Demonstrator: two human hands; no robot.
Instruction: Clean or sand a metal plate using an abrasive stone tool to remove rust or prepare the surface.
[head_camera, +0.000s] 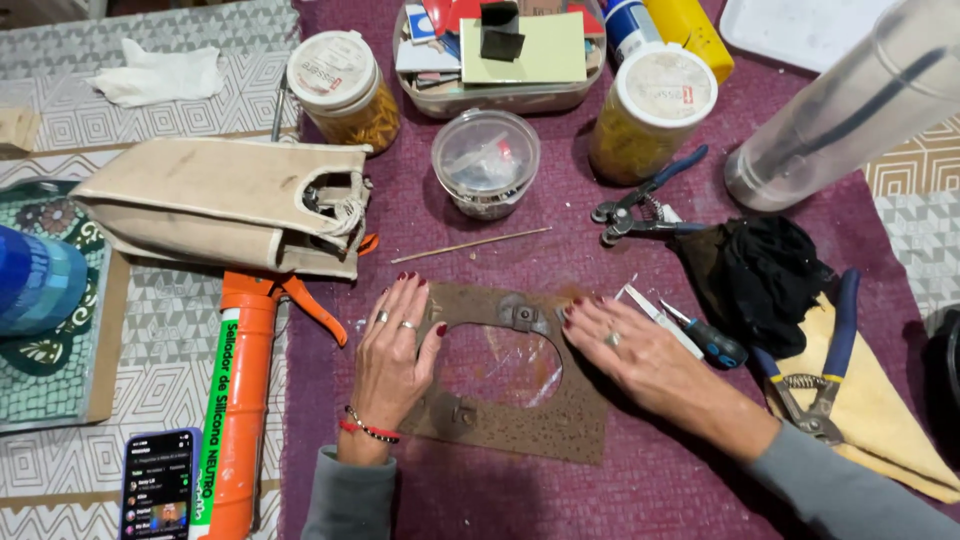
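A brown rusty-looking flat plate (560, 420) with a round hole and small metal brackets lies on the purple cloth (640, 490). My left hand (392, 358) rests flat on the plate's left side, fingers spread, with rings and a red bracelet. My right hand (625, 345) lies flat on the plate's upper right edge, beside a small blue-handled tool (712, 342). Neither hand grips anything.
An orange caulking gun (240, 400), a phone (158, 485) and a canvas bag (220, 205) lie at left. Two lidded jars (343, 85) (655, 105), a clear round tub (486, 160), a thin wooden stick (485, 243), blue pliers (645, 205) (825, 370), black cloth (760, 275) and a clear cylinder (850, 105) surround the plate.
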